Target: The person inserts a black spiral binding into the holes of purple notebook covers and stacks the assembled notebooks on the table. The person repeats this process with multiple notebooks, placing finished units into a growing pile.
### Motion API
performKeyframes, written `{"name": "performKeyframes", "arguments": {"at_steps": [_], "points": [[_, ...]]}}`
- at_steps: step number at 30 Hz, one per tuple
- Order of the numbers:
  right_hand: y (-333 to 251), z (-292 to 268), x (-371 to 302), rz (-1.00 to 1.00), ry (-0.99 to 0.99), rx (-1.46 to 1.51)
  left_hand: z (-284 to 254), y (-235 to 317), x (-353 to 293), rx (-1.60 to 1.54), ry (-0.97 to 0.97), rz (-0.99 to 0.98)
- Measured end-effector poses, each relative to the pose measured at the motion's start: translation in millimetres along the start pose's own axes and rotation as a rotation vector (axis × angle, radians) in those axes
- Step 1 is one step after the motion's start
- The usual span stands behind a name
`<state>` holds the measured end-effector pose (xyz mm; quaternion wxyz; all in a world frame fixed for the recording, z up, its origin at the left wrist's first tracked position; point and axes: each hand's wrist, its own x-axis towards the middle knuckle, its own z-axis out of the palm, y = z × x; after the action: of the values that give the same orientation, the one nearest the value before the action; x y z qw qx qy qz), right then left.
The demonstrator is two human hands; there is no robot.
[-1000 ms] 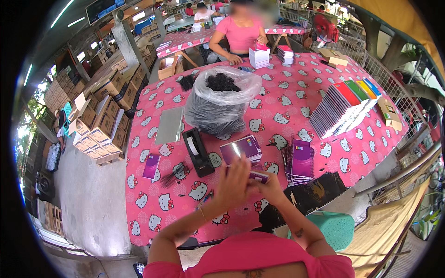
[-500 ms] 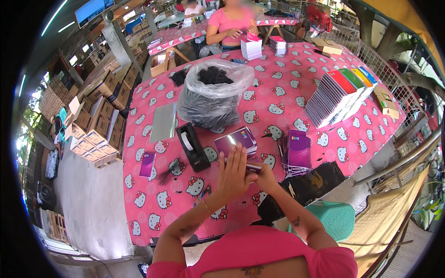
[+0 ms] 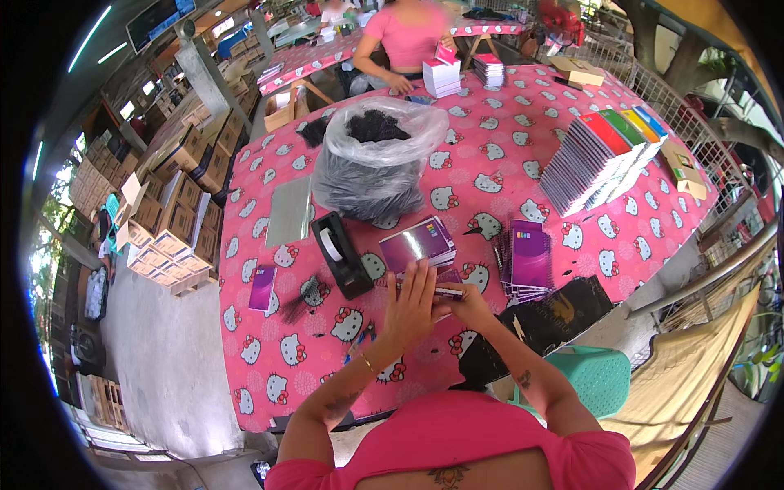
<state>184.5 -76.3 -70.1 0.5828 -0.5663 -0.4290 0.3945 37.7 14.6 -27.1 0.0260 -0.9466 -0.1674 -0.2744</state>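
Observation:
My right hand (image 3: 467,309) grips a small purple notebook (image 3: 449,291), seen nearly edge-on. Against its left end lies my left hand (image 3: 411,309), fingers stretched out and close together; the palm side is hidden. Just beyond my fingers sits a small pile of purple notebooks (image 3: 418,243). Spiral-bound purple notebooks (image 3: 531,255) are stacked to the right. A black tape dispenser (image 3: 341,255) stands left of my hands. Loose black wire coils (image 3: 304,304) lie beside it, and a pair of pliers (image 3: 362,341) rests near my left wrist.
A clear plastic bag (image 3: 371,167) full of black coils stands ahead. One purple notebook (image 3: 262,287) and a clear sheet (image 3: 289,214) lie left. Tall spiral notebooks (image 3: 596,167) are stacked far right. A co-worker (image 3: 406,41) stands across the table. A green stool (image 3: 590,380) is at right.
Both hands keep their hold with hardly any shift around the notebook. Across the table, the co-worker's hand has dropped toward the tabletop. The whole view has tilted slightly.

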Motion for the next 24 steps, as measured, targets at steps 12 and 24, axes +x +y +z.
{"name": "performKeyframes", "arguments": {"at_steps": [12,24], "points": [[-6.3,1.8,4.2,-0.088,0.033,-0.054,-5.9,-29.2,18.2,-0.265,0.068,0.169],[-5.4,1.3,1.9,-0.004,0.001,-0.078,-7.6,-22.0,11.5,-0.155,0.099,0.098]]}}
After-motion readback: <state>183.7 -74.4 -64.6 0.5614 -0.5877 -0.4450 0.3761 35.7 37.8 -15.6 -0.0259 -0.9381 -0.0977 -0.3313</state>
